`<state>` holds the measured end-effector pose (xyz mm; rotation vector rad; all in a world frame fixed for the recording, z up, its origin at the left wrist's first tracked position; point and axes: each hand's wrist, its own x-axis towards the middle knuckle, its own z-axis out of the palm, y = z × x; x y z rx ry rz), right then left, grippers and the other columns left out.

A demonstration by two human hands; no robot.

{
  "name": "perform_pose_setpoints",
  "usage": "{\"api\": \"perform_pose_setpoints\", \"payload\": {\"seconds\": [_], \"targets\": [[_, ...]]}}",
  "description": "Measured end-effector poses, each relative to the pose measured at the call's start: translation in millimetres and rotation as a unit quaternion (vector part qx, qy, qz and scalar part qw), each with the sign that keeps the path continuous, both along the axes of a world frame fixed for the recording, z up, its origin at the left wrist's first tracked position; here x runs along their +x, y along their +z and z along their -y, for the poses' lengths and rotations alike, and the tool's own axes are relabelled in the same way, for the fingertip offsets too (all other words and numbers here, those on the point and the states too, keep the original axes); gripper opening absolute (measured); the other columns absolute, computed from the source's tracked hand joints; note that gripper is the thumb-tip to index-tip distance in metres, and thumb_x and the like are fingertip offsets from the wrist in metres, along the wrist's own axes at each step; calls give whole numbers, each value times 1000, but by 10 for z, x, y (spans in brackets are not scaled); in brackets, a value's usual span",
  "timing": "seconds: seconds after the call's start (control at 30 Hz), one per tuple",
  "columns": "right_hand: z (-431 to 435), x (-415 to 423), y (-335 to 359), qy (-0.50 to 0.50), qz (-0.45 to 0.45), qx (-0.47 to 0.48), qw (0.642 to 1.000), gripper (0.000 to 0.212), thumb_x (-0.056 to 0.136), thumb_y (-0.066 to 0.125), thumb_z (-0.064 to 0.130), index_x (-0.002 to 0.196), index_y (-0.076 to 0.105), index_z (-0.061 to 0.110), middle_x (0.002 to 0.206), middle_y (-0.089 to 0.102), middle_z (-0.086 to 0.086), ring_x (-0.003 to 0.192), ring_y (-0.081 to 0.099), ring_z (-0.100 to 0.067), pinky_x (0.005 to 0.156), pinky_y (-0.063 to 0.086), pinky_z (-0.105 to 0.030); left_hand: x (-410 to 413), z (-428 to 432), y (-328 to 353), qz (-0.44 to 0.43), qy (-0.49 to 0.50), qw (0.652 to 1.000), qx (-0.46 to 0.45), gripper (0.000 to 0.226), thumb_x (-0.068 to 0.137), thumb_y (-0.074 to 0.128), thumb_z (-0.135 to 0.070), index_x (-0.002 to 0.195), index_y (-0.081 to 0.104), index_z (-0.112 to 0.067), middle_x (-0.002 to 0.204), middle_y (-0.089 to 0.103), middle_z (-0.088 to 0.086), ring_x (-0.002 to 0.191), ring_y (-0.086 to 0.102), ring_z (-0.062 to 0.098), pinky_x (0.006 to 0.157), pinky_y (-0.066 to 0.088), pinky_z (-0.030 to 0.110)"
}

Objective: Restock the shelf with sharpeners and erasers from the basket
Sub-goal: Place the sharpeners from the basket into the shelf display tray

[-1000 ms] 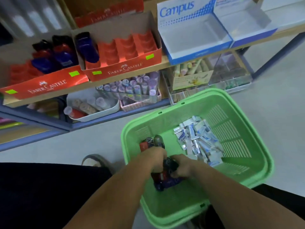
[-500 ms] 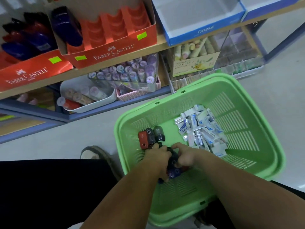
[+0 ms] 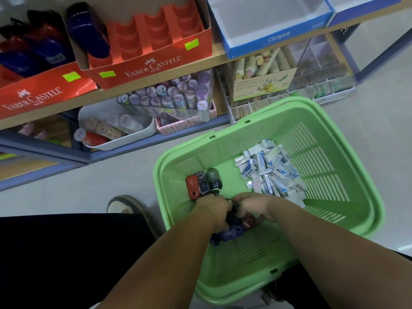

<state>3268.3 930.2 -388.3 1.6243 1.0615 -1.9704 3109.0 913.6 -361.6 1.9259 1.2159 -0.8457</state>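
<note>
Lower centre of frame: both hands down inside the green basket [image 3: 323, 166], which sits on the floor in front of the shelf [image 3: 156, 78]. Left hand [image 3: 215, 210] and right hand [image 3: 252, 207] touch, fingers curled round a bunch of sharpeners [image 3: 231, 233]. A blue one pokes out under the left hand and a dark red one sits at the right fingers; exact count in the grip can't be told.

Three loose sharpeners [image 3: 202, 185] (red, black, grey) lie side by side on the basket floor just above the left hand. Pile of erasers [image 3: 272, 172] in white-blue wrappers is in the basket's upper right part, near the right wrist.

Top of frame, on the shelf: two red boxes [image 3: 151, 61], both holding dark blue sharpeners at their left ends, and a blue box [image 3: 274, 25] at upper right. Shoe [image 3: 127, 206] left of the basket.
</note>
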Motion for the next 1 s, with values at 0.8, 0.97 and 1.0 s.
{"api": "perform_pose_setpoints", "payload": {"seconds": [0.8, 0.97, 1.0], "targets": [[-505, -224, 944, -116, -72, 146, 980, 22, 95, 60, 4, 116, 63, 9, 116, 70, -12, 106, 69, -25, 78, 62, -37, -854, -657, 1526, 212, 391, 895, -42, 14, 93, 75, -22, 98, 71, -10, 86, 73, 9, 63, 64, 16, 57, 58, 28], [-787, -430, 1883, -194, -203, 130, 951, 31, 99, 57, 8, 130, 55, 5, 117, 73, -20, 106, 72, -36, 84, 60, -43, -1034, -730, 2032, 318, 556, 763, -85, 8, 94, 72, -12, 91, 65, -13, 75, 63, 3, 58, 55, 10, 49, 45, 20], [-804, -490, 2064, -189, -214, 136, 949, 30, 100, 58, 13, 129, 56, 7, 118, 73, -19, 104, 72, -37, 85, 60, -44, -1069, -731, 2127, 339, 570, 743, -91, 8, 93, 73, -13, 97, 66, -13, 79, 65, 4, 60, 56, 10, 50, 45, 20]]}}
